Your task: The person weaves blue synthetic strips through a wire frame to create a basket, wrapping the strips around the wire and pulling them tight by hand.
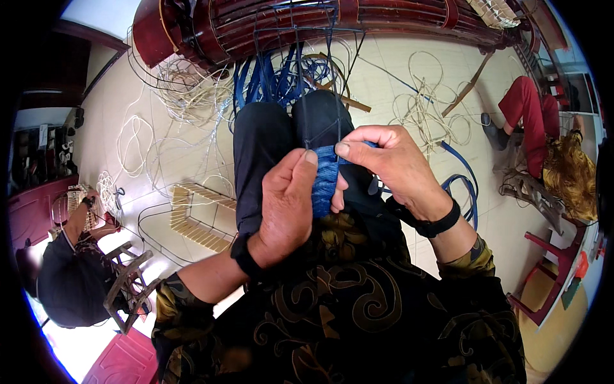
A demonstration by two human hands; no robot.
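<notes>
A blue woven band [323, 182] is wrapped on a thin dark wire frame [339, 125] standing over my knees. My left hand [284, 198] is closed on the band's left side, thumb at its upper edge and some fingertips showing to the right. My right hand [387, 163] pinches the band's upper right corner beside the upright wire, thumb and forefinger together. Loose blue strips [268, 80] lie beyond my knees, and another blue strip [467, 179] loops to my right.
A dark red wooden bench [307, 19] spans the top. Tangled pale cords [185, 83], a tan wrapped frame [201, 237] and wooden slats [467, 86] lie on the floor. A co-worker [70, 275] sits at left; another person [531, 115] is at right.
</notes>
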